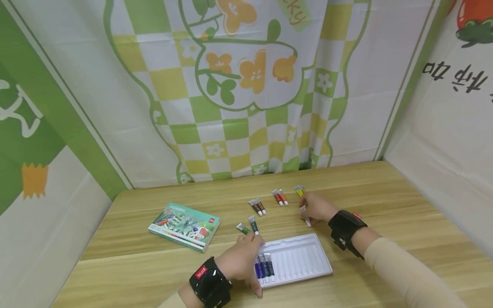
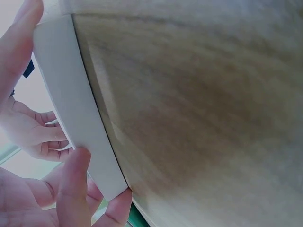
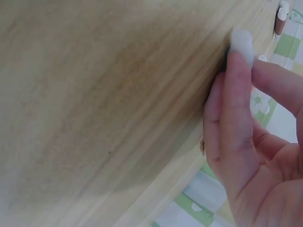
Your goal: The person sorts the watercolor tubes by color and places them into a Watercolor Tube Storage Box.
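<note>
In the head view, I count one white tray [image 1: 304, 256] at lower centre, its left end gripped by my left hand [image 1: 239, 257], with at least three dark tubes [image 1: 264, 266] inside. Above it lie two green tubes [image 1: 243, 228], two brown tubes [image 1: 254, 207] and a red-and-orange pair [image 1: 277, 197]. Right of centre, one yellow tube [image 1: 299, 191] sits beside my right hand [image 1: 319, 207], which pinches one white-capped tube [image 1: 307, 221]. One illustrated box [image 1: 185, 226] lies left of centre. The tabletop [image 1: 385, 201] is pale wood grain; a green-and-yellow checked curtain [image 1: 215, 128] hangs behind it.

In the left wrist view, my thumb at upper left and my fingers at the bottom hold the tray's side.

In the right wrist view, my thumb and fingers pinch the white-capped tube at upper right, over the wood.
</note>
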`<action>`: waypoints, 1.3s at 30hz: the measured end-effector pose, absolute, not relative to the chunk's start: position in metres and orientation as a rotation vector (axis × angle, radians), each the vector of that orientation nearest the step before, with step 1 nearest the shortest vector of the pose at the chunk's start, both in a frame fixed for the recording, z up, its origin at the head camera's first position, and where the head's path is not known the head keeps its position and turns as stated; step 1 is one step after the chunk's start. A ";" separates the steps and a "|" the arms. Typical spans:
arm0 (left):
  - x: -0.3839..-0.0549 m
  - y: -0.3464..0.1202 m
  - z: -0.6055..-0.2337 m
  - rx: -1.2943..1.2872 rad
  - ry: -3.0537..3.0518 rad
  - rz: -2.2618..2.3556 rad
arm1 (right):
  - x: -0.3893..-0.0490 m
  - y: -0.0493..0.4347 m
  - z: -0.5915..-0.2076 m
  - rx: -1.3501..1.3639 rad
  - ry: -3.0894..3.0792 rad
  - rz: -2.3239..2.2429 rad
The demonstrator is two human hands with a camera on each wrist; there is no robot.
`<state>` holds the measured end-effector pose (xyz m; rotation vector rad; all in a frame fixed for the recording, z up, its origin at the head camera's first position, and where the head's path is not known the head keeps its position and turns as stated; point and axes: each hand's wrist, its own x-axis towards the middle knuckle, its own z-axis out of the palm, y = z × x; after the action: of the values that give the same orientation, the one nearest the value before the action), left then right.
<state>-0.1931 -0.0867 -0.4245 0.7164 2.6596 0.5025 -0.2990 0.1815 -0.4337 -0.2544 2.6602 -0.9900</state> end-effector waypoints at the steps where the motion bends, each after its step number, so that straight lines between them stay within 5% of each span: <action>1: -0.193 -0.087 -0.424 0.713 2.658 0.503 | -0.299 0.182 -0.434 -0.246 2.655 -0.999; 20: -0.193 -0.087 -0.425 0.713 2.655 0.500 | -0.288 0.185 -0.427 -0.384 2.584 -1.252; 39: -0.192 -0.085 -0.421 0.713 2.658 0.474 | -0.225 0.137 -0.420 -0.438 2.212 -1.449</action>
<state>-0.1924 -0.0851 -0.4208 0.7131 2.6579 0.4737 -0.2245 0.1370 -0.4198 -0.4381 2.2124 -1.4487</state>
